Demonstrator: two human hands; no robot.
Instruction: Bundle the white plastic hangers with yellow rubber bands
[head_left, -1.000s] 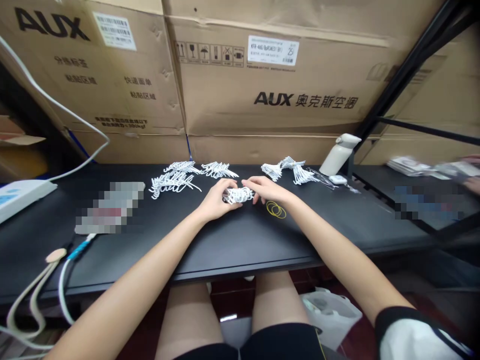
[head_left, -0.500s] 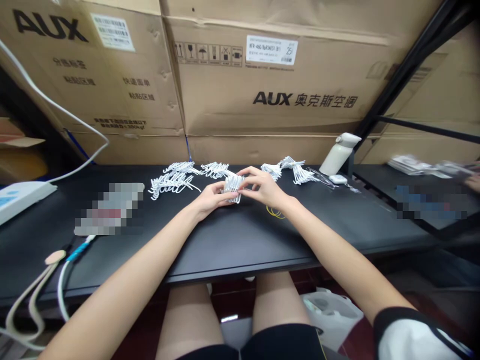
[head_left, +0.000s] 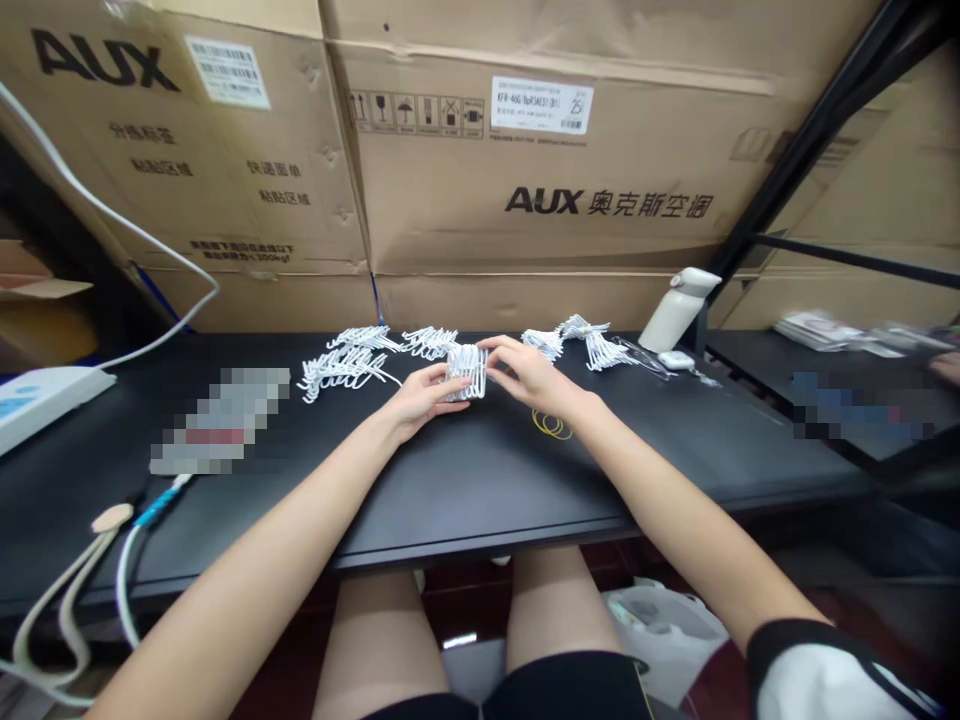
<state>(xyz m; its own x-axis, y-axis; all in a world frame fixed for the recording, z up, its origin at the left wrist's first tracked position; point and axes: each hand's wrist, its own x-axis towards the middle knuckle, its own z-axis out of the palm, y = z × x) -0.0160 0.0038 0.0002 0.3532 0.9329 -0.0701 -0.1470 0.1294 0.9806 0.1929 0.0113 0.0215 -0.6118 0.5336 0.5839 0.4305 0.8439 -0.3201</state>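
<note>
Just above the black tabletop (head_left: 480, 490), my left hand (head_left: 420, 400) grips a bundle of white wire hooks (head_left: 466, 372) from the left, thumb at the front. My right hand (head_left: 529, 375) is closed at the bundle's right side, its curved fingertips against the hooks. The hooks stand side by side with their bent ends toward me. Behind my left hand lie loose piles of white hooks (head_left: 341, 370), and beyond my right hand are gathered bundles of the same hooks (head_left: 589, 335). Yellow rubber bands (head_left: 551, 424) lie below my right wrist.
Large cardboard boxes (head_left: 555, 240) wall off the back. A white bottle (head_left: 679, 308) and a small white case (head_left: 676, 360) stand at the right rear. On the left are a blurred-out phone-like slab (head_left: 221, 420), cables and a white power strip (head_left: 52, 400).
My right fingers have shifted from the bundle's front to its right edge, and more of the hooks' bent ends show. My left hand keeps its hold.
</note>
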